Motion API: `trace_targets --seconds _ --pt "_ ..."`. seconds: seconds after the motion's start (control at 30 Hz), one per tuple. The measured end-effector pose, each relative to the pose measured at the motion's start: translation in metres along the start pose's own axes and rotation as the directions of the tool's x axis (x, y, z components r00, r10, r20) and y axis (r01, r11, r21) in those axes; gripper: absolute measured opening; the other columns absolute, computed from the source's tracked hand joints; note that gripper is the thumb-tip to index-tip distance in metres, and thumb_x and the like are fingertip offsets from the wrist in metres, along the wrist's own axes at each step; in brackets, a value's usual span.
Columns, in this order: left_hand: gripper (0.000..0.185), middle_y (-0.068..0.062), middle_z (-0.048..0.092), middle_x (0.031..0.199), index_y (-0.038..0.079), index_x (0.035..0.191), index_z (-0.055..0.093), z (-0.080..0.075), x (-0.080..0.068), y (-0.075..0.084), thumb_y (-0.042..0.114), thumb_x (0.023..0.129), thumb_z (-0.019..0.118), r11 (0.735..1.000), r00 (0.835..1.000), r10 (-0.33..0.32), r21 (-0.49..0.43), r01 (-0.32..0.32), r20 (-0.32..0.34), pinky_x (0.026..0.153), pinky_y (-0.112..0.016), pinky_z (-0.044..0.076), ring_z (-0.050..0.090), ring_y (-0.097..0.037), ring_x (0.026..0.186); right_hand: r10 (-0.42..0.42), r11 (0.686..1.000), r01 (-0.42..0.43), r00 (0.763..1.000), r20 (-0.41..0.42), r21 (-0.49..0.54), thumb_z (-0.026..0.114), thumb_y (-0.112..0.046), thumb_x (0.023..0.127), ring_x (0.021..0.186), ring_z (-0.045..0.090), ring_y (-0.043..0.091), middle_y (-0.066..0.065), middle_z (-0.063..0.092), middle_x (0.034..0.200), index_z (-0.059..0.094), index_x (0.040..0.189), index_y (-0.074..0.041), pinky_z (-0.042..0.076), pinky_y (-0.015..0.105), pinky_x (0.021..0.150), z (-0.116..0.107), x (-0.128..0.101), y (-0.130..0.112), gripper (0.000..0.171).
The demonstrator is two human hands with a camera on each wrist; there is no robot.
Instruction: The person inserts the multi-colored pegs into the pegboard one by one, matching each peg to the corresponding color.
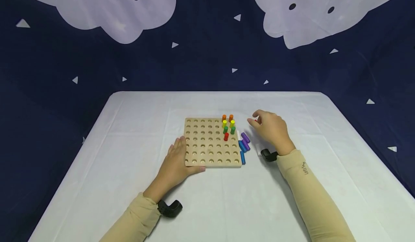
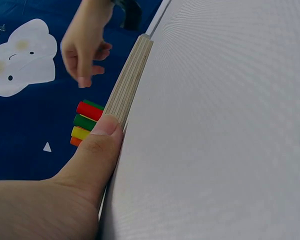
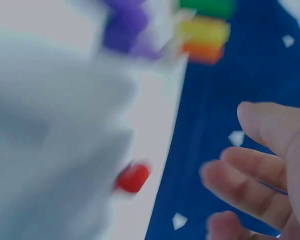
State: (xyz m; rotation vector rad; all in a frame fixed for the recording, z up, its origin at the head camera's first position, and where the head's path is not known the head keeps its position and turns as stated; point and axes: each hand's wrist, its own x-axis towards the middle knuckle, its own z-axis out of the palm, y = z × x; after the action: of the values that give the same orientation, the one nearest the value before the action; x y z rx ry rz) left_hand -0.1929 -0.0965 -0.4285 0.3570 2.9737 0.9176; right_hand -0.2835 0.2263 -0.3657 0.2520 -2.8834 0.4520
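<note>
Pegboard [image 1: 207, 144] w/ 7 pegs [image 1: 228, 125], hands flanking

A white cloth covers my table [image 1: 129, 133]; behind it hangs a dark blue backdrop [image 1: 207, 65] with pale cloud faces [image 1: 311, 14].

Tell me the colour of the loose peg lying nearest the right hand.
Red. The loose peg shows best in the right wrist view, just beyond the right hand.
</note>
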Motion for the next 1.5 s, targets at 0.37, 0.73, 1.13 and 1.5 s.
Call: trace_targets --seconds 0.37,0.73,1.13,1.5 --pt "0.134 -0.024 0.016 0.163 -0.009 0.155 0.008 0.001 0.0 0.001 0.065 0.069 0.079 1.0 1.0 0.004 0.006 -0.004 -0.001 0.127 -0.051 0.009 0.01 -0.035 0.154 0.104 0.988 -0.081 0.977 0.184 -0.13 0.072 -0.035 0.091 0.077 0.061 0.028 0.014 0.069 0.093 0.071 0.111 -0.004 0.048 0.04 0.059 0.011 0.003 0.027 0.037" --pt "0.133 -0.025 0.016 0.163 -0.01 0.155 0.009 0.0 -0.001 0.001 0.064 0.069 0.08 1.0 1.0 0.009 0.012 -0.009 -0.005 0.126 -0.052 0.01 0.011 -0.036 0.154 0.14 0.987 -0.116 0.96 0.243 -0.111 0.069 -0.038 0.092 0.08 0.06 0.028 0.012 0.069 0.095 0.071 0.11 -0.003 0.047 0.038 0.061 0.01 0.01 0.027 0.04" --pt "0.133 -0.024 0.017 0.163 -0.01 0.155 0.011 0.001 -0.001 0.0 0.063 0.068 0.081 1.0 1.0 0.006 0.012 -0.005 -0.023 0.126 -0.051 0.011 0.012 -0.036 0.154 0.105 0.991 -0.085 0.971 0.214 -0.1 0.067 -0.029 0.094 0.091 0.065 0.036 0.018 0.071 0.106 0.068 0.116 -0.004 0.053 0.05 0.069 0.014 0.014 0.025 0.033" --pt "0.132 -0.026 0.02 0.162 -0.011 0.154 0.013 0.001 -0.001 0.001 0.063 0.069 0.082 1.0 0.999 0.019 0.019 -0.018 -0.036 0.126 -0.052 0.012 0.015 -0.037 0.153 0.095 0.992 -0.111 0.973 0.209 0.066 0.065 -0.034 0.094 0.082 0.057 0.025 0.009 0.067 0.097 0.066 0.116 -0.01 0.043 0.033 0.065 -0.002 0.009 0.017 0.033"
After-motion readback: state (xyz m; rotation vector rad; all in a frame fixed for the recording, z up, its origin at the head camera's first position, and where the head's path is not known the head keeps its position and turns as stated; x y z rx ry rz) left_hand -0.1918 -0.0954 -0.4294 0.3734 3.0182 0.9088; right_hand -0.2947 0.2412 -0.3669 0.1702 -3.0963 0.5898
